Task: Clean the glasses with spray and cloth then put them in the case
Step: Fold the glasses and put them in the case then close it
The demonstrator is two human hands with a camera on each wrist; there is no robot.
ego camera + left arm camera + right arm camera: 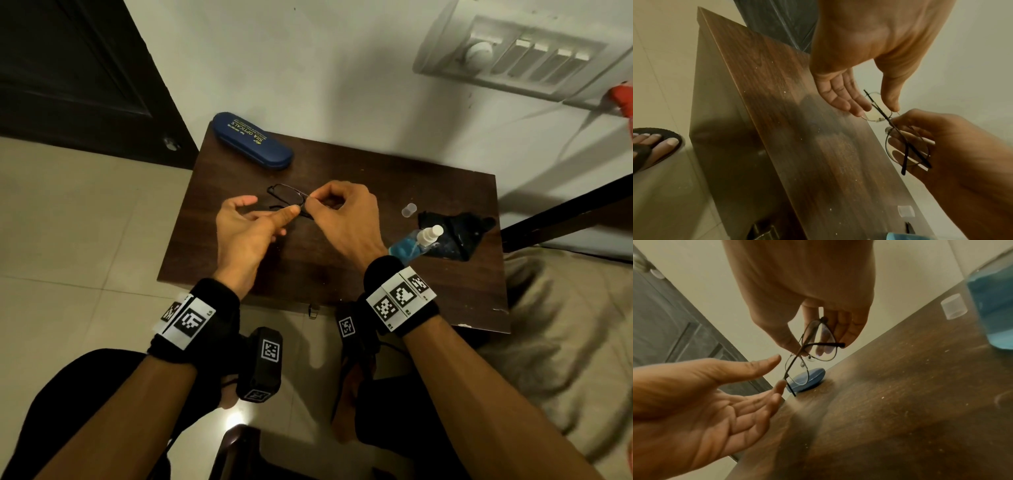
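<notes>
From the head camera, the right hand (342, 212) pinches the thin dark metal-framed glasses (287, 198) near the bridge and holds them above the dark wood-grain table (376, 164); the left hand (246, 222) is spread beside them, fingers relaxed and thumb out toward the frame, gripping nothing; the closed navy hard glasses case (253, 140) lies at the far left corner of the table, well apart from the hands; the small spray bottle of blue liquid (416, 243) lies on its side at the right, its nozzle end over the crumpled black cloth (455, 236), with the clear plastic cap (409, 209) standing just beyond them. From the left wrist camera, the left thumb tip touches the upper rim of 1 lens while the straight fingers (844, 100) reach under it; the right hand's fingers curl round the other lens, and both temple arms are folded across the frame. From the right wrist camera, the glasses hang from the right thumb and fingers, clear of the table, with the left palm open below and the case behind them. Folded arms and the set-aside bottle and cloth suggest cleaning is done and casing is the step in hand; next, I judge, the left hand must open the shut case before the glasses can go in.
</notes>
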